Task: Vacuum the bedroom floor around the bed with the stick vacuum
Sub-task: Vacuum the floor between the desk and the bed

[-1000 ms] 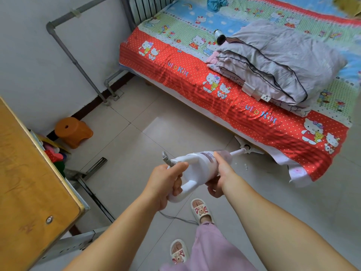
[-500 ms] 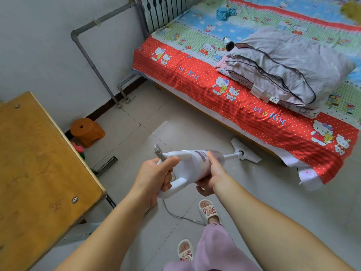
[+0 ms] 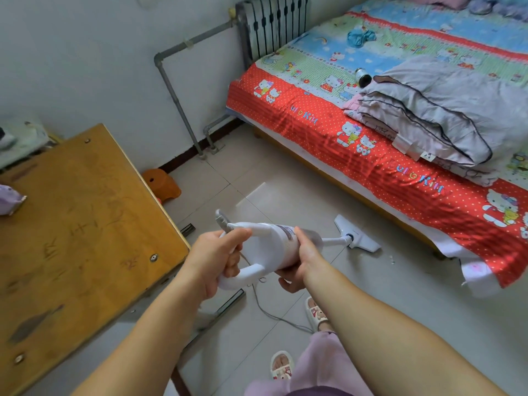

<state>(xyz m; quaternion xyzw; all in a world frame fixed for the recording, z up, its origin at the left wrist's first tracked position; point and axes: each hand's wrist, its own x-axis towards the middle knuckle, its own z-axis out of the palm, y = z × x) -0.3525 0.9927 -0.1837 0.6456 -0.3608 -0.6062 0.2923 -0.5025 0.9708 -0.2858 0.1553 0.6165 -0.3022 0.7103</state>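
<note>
We stand on a pale tiled floor (image 3: 285,178) with the bed (image 3: 371,155) running along our right and a wooden table (image 3: 80,218) close on our left. The stick vacuum (image 3: 274,247) points away from us toward the bed, its long axis running forward and rightward to the floor head (image 3: 357,234), which rests on the tiles just short of the bed's edge. Our left hand (image 3: 217,258) is wrapped around the loop handle; our right hand (image 3: 300,261), nearer the head, cups the body from below.
</note>
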